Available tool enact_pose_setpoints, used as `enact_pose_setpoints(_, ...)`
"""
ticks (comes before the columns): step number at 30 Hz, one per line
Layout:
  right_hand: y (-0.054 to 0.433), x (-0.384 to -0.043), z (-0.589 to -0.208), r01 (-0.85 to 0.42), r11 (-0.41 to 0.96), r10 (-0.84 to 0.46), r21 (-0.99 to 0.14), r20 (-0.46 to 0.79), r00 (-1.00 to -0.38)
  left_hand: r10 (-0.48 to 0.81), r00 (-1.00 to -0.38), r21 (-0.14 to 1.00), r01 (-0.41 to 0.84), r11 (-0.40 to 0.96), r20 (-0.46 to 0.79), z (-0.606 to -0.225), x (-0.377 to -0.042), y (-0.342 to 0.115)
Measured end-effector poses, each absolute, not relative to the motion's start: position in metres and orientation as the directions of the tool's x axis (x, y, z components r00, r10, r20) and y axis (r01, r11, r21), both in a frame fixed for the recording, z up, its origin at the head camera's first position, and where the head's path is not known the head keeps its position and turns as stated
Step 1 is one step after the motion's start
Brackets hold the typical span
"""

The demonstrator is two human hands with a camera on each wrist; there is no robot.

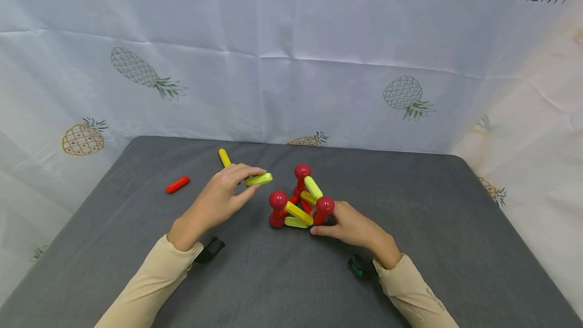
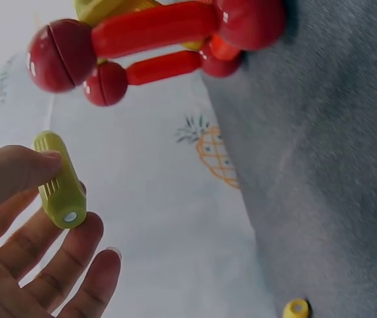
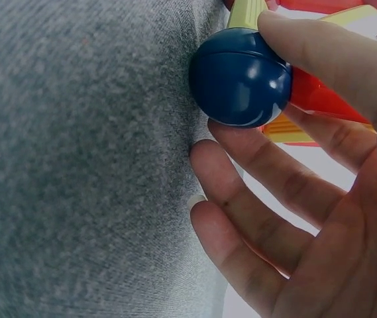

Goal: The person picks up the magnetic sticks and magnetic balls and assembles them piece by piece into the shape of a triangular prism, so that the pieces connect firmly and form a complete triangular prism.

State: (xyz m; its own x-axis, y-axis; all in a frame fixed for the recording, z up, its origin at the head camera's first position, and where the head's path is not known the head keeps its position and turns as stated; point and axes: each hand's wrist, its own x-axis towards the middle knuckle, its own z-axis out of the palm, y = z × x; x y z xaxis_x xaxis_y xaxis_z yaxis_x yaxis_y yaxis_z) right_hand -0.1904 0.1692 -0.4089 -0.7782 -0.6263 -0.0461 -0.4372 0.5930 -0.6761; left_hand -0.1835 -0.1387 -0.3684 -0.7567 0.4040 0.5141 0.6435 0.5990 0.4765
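A frame of magnetic rods and balls stands on the grey table (image 1: 255, 277), with red balls (image 1: 278, 200) at its upper corners and red, yellow and yellow-green rods between. My left hand (image 1: 220, 194) pinches a loose yellow-green rod (image 1: 258, 179) between thumb and fingers, to the left of the frame. The left wrist view shows a metal tip on that rod (image 2: 62, 179), apart from the red balls (image 2: 105, 84). At the frame's lower right corner, my right hand (image 1: 352, 224) grips a dark blue ball (image 3: 240, 78) with thumb and fingers; the other fingers extend near the cloth.
A red rod (image 1: 177, 185) lies on the table at the left. Behind my left hand lies a yellow rod (image 1: 224, 157), partly hidden by it. A curtain with pineapple prints (image 1: 282, 100) hangs along the table's far edge.
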Motion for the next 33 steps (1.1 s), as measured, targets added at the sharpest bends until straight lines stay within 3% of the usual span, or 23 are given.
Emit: enact_pose_setpoints(33,0.17,-0.192,-0.409,-0.423,0.588,-0.624,-0.689,-0.054,-0.78,0.556,-0.648,0.425,0.761,0.49,0.52,-0.355,-0.182,-0.085)
